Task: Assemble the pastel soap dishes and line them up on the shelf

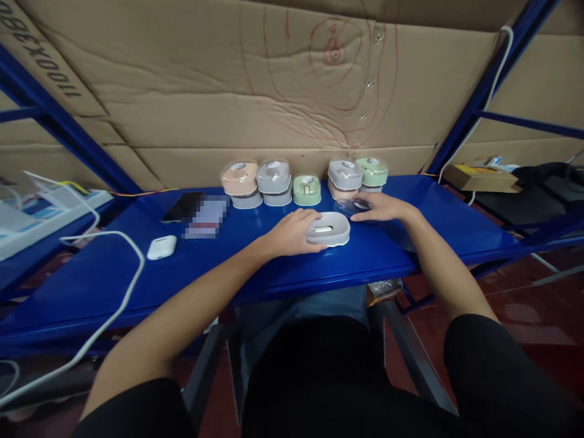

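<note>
My left hand (pixel 296 232) is closed around the left side of a grey oval plastic box (pixel 340 234), which rests without a lid on the blue table. A small pale, elongated piece (pixel 323 229) lies in the slot in the box's middle. Just behind and to the right, my right hand (pixel 381 207) grips a clear plastic lid (pixel 345 208) low over the tabletop, with the thumb at its near edge. Part of that lid is hidden under the fingers.
Lidded boxes stand along the cardboard back wall: a peach one (pixel 239 177), grey ones (pixel 274 176) and green ones (pixel 307 191), some stacked. On the left lie a dark phone (pixel 180 208), a white earbud case (pixel 162 247) and a white cable (pixel 137 258). Blue posts (pixel 493 79) frame the table.
</note>
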Action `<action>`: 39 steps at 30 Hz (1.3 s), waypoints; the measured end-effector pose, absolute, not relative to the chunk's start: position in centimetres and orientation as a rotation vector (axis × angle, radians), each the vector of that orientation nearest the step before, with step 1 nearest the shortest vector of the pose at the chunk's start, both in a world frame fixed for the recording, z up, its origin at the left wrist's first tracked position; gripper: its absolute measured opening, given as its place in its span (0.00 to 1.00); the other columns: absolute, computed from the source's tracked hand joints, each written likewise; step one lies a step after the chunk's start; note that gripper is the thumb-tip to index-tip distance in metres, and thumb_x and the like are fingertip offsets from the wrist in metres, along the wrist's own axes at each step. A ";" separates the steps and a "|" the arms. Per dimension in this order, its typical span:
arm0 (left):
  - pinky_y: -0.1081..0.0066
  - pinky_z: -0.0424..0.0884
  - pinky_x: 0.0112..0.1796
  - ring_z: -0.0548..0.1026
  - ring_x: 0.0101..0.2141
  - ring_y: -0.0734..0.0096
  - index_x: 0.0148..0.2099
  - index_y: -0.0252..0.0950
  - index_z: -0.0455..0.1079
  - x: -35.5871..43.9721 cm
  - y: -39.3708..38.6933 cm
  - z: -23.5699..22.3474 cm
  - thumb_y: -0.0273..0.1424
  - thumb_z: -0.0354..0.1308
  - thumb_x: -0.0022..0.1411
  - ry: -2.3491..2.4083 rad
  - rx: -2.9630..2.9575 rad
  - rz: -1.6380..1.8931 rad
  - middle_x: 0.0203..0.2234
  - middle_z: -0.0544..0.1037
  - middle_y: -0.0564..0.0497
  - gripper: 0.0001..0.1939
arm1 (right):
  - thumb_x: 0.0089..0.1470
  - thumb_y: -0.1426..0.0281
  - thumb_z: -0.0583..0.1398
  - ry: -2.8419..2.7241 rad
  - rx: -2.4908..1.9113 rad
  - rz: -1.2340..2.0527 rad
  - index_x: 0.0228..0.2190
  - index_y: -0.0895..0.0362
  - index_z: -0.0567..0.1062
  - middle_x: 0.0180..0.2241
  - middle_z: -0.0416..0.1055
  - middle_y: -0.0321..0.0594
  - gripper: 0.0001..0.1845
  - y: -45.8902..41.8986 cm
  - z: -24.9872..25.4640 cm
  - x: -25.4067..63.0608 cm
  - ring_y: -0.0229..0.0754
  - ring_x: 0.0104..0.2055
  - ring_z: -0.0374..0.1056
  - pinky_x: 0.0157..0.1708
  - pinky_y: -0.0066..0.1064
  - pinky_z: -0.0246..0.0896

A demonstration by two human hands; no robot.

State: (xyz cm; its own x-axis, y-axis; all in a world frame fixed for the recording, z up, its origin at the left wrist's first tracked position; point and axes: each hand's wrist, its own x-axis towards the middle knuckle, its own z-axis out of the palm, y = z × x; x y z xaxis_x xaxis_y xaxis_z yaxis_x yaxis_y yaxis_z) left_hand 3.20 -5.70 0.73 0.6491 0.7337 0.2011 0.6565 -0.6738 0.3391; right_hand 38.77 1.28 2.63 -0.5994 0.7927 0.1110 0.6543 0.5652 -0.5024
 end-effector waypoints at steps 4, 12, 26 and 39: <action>0.37 0.68 0.74 0.73 0.74 0.28 0.75 0.39 0.72 2.9 -5.2 0.4 0.54 0.77 0.62 1.110 2.569 0.497 0.73 0.77 0.34 0.46 | 0.55 0.36 0.75 -2.394 -1.318 0.524 0.69 0.51 0.82 0.65 0.85 0.51 0.50 0.7 3.3 38.4 0.69 0.64 0.81 0.70 0.66 0.75; 0.28 0.67 0.74 0.70 0.76 0.21 0.88 0.41 0.50 3.1 -3.3 -2.1 0.52 0.91 0.43 1.086 2.188 0.743 0.78 0.69 0.24 0.81 | 0.52 0.37 0.78 -2.435 -0.922 0.443 0.69 0.47 0.82 0.66 0.83 0.49 0.51 -2.1 3.6 34.3 0.65 0.66 0.79 0.71 0.61 0.71; 0.27 0.70 0.71 0.74 0.74 0.21 0.89 0.43 0.48 3.1 -3.5 -2.3 0.48 0.92 0.44 1.009 2.185 0.837 0.72 0.76 0.26 0.82 | 0.59 0.37 0.73 -2.540 -0.931 0.337 0.77 0.49 0.76 0.65 0.75 0.54 0.54 -3.8 1.1 30.7 0.67 0.65 0.76 0.69 0.59 0.74; 0.38 0.71 0.73 0.79 0.70 0.35 0.85 0.37 0.55 2.4 -3.3 -1.2 0.54 0.80 0.58 0.999 2.255 0.669 0.68 0.80 0.31 0.64 | 0.63 0.33 0.69 -2.409 -1.160 0.285 0.79 0.45 0.73 0.60 0.78 0.55 0.54 -7.2 0.2 35.3 0.71 0.63 0.78 0.66 0.65 0.76</action>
